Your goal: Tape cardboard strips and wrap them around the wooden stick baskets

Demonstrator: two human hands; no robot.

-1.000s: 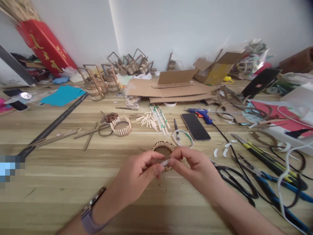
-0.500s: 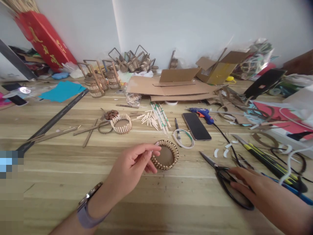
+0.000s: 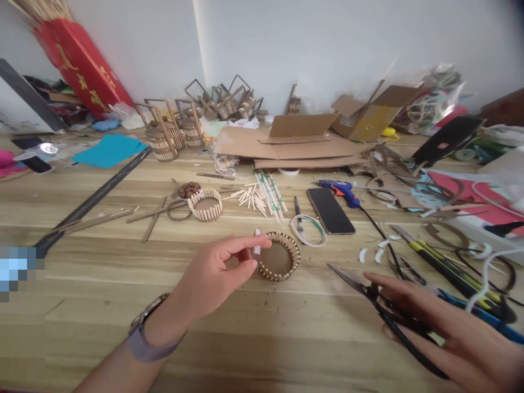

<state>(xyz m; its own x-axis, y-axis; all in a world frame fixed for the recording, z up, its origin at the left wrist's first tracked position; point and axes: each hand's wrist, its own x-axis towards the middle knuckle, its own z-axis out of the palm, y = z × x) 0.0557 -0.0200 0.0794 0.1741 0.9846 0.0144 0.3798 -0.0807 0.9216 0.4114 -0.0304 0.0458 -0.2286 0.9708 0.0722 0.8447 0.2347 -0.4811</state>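
My left hand, with a watch on its wrist, pinches a small whitish strip between thumb and fingers. Just behind those fingertips lies a round basket base with a brown floor and a ring of short pale sticks. On the right, my right hand is wrapped round the handles of black scissors. Their blades look closed and point left, towards the basket base. Part of the handles is hidden by my fingers.
A second stick ring stands further back, beside loose pale sticks. A phone, a blue glue gun and a white coil lie behind the scissors. A utility knife lies at right. Cardboard is at the back.
My right hand has closed round the scissors and tilted them up off the table. The strip in my left fingers now shows more plainly. The view has shifted slightly.
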